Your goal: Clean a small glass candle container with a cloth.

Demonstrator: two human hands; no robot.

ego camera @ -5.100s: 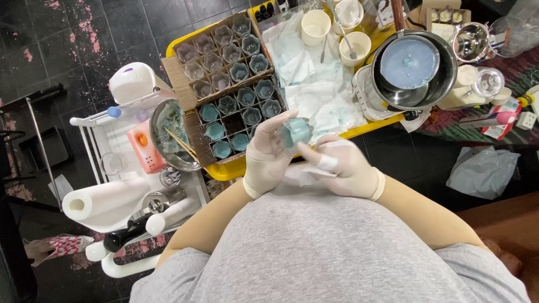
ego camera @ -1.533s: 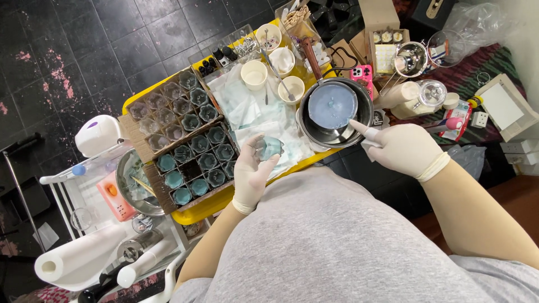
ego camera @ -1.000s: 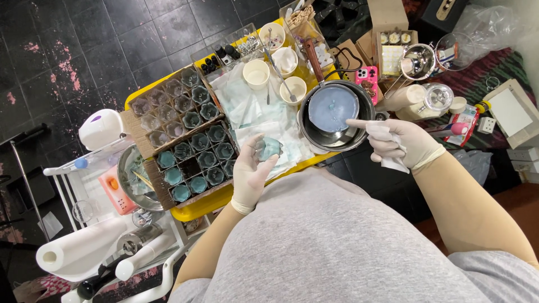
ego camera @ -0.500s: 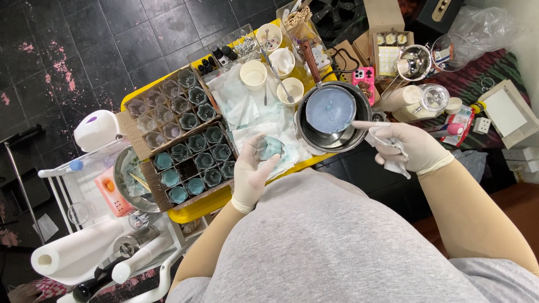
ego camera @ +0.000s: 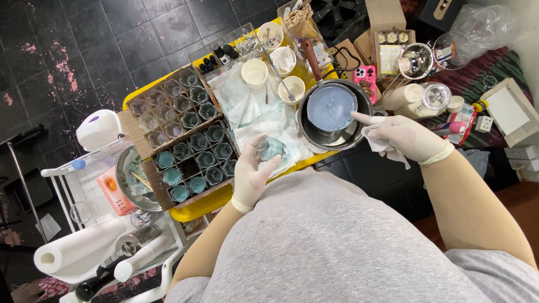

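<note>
My left hand (ego camera: 251, 174), in a pale glove, holds a small glass jar (ego camera: 272, 149) with teal contents over the yellow table (ego camera: 197, 207). My gloved right hand (ego camera: 403, 137) clutches a crumpled white tissue (ego camera: 377, 137) beside a round metal pot (ego camera: 333, 115) of pale blue liquid, its forefinger pointing at the pot's rim. Left of the jar sits a cardboard tray (ego camera: 181, 146) of several small glasses, some filled teal, some unfilled.
Paper cups (ego camera: 254, 72), a spoon and plastic sheets lie on the table's far side. A white cart (ego camera: 101, 219) at left carries a paper roll (ego camera: 76, 252) and a metal bowl (ego camera: 132, 179). Boxes, jars and a pink phone (ego camera: 368, 77) crowd the right.
Five seconds ago both hands held the jar together. My right hand has since gone to the pot and picked up a white tissue. The left hand keeps holding the jar.
</note>
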